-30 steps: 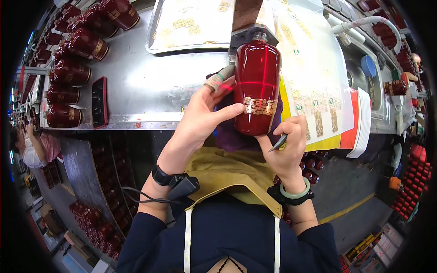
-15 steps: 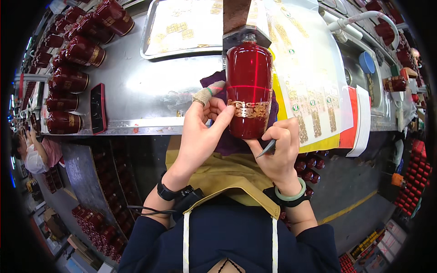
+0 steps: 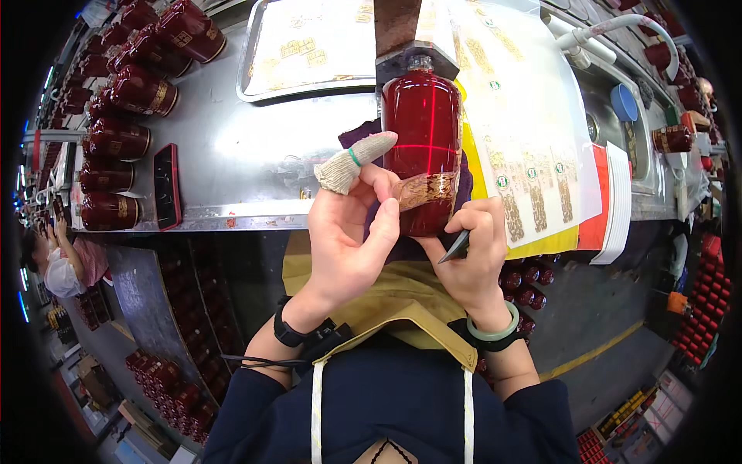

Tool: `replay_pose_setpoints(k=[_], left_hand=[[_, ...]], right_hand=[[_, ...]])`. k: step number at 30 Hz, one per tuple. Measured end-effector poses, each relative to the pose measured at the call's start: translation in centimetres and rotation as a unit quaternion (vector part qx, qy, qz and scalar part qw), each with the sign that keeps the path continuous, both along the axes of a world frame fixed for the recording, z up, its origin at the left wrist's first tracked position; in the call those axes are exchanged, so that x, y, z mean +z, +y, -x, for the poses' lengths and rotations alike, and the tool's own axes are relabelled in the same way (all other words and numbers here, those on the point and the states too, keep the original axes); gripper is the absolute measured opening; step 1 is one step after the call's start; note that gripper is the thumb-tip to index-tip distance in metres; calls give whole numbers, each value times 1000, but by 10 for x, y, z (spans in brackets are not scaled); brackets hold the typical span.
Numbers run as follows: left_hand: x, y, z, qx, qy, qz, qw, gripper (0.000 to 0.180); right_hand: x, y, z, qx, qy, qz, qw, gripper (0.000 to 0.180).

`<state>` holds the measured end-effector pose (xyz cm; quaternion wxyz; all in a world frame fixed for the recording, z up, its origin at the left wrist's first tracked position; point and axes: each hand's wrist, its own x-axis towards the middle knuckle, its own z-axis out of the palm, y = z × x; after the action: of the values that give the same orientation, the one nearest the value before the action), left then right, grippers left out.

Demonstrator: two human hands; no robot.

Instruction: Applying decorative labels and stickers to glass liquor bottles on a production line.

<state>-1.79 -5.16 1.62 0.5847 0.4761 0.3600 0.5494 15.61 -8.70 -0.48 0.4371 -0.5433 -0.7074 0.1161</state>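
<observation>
Red bottle [image 3: 423,131] on desk [image 3: 255,162]: left hand [image 3: 352,232] fingers clasp its gold label band [image 3: 423,189], right hand [image 3: 471,251] beside pinching a blade [image 3: 456,247]; label-smoothing step, next likely pressing band flat

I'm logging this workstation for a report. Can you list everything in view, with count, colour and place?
Bottle: one, dark red with gold band, held upright at bench edge.
Finished bottles: about a dozen, dark red, lying along bench left.
Tray: one, metal, holding label sheet, top centre.
Label sheets: several, white and yellow, right of bottle.
Flat red case: one, bench left.
Bowl: one, blue, right.
Left hand: grips bottle, cloth cot on one finger.
Right hand: holds dark blade at bottle base.
</observation>
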Motion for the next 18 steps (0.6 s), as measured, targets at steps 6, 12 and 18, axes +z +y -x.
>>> replay_pose_setpoints(k=[6,12,18], left_hand=[[3,0,-16,85,1,51,995,62],[2,0,-17,77,18,-11,997,66],[-6,0,-15,91,31,29,995,67]], right_hand=[[0,1,1,0,0,-2,1000,52],[-1,0,1,-2,8,5,1000,52],[-1,1,0,-4,3,8,1000,52]])
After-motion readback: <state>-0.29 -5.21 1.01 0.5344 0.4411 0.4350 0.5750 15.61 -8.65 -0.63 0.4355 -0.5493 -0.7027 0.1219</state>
